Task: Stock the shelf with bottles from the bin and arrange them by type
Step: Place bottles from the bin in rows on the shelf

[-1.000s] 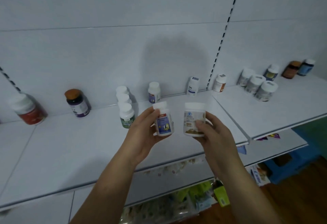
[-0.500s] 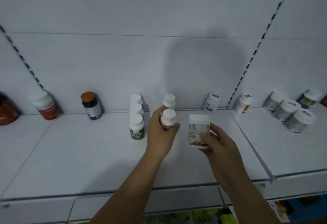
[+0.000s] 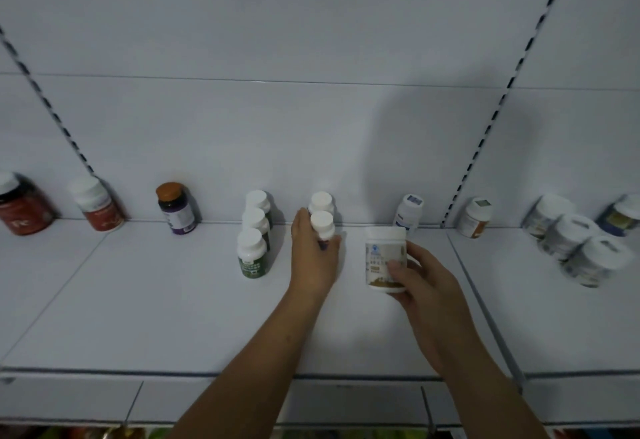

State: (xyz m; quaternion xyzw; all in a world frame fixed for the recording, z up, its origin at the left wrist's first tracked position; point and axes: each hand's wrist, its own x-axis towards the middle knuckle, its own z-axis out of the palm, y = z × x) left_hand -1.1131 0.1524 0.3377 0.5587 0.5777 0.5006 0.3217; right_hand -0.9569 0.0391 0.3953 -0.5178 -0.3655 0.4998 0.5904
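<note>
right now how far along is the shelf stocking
Done: three green-label bottles in a row; three wide jars grouped at right. In hand: the left hand has a small white-capped bottle in its grip, in front of a matching bottle; the right hand holds a wide white jar. Left: that jar probably joins the grouped jars; further stock unseen.
</note>
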